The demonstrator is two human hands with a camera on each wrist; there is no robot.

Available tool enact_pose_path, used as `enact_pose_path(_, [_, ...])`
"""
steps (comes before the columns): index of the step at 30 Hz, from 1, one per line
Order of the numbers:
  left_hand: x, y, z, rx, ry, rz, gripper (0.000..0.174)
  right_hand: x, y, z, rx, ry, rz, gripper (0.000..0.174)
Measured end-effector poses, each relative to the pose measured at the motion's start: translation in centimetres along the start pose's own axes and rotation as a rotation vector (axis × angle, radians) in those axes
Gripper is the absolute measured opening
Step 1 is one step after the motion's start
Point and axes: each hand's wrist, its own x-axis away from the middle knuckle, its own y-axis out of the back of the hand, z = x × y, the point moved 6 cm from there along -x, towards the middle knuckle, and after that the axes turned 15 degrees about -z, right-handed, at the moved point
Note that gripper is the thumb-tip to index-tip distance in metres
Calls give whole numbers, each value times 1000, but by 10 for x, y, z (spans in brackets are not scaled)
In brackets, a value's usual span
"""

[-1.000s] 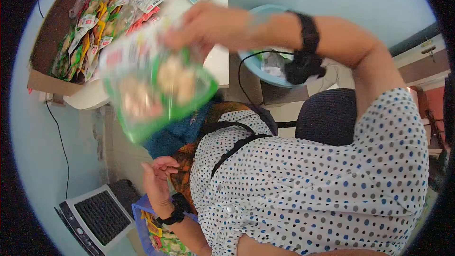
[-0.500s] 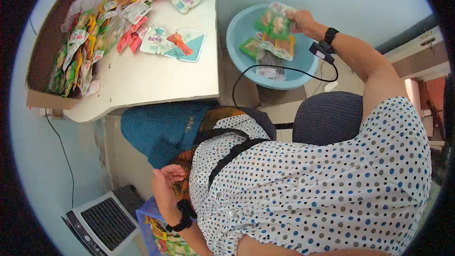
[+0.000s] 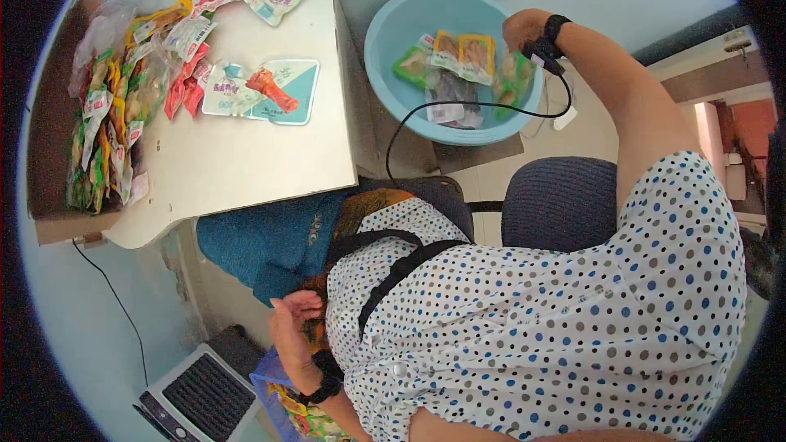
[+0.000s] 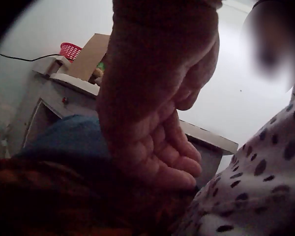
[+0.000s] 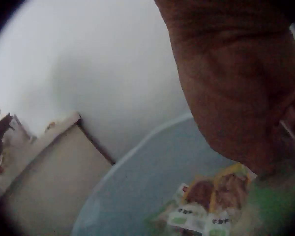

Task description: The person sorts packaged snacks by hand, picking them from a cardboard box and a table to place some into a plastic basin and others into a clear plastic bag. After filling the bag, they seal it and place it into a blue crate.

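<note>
A: Your right hand [image 3: 524, 29] hangs at the rim of the blue basin [image 3: 409, 24], fingers bent downward. Your left hand [image 3: 288, 319] rests by your lap, well away from the basin, fingers loosely curled round nothing.

B: And the green packet [image 3: 512, 80]?

A: Directly under your right hand, leaning on the basin's inner wall — its long side seems to run from the rim down toward the basin's floor. Whether your fingertips pinch its top edge I cannot tell; the wrist view blurs there.

B: Which hand is nearer?

A: The right, by far. The orange packets [image 3: 463, 52] lie just beside it, nearer the basin's middle.
</note>
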Motion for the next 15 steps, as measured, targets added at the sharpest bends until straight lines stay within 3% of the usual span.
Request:
enact_pose_path(1, [0,-1,1,-16,12,0,72,-3,-1,6,152,87,16,26])
enact_pose_path(3, [-1,0,4,13,27,32,72,6,9,32,107,21,44,24])
enact_pose_path(7, [4,6,5,38,78,4,72,-29,-60,23,-14,-63,40,22])
enact_pose_path(15, [-2,6,7,22,79,13,70,-18,-57,13,-271,-350,-275,23])
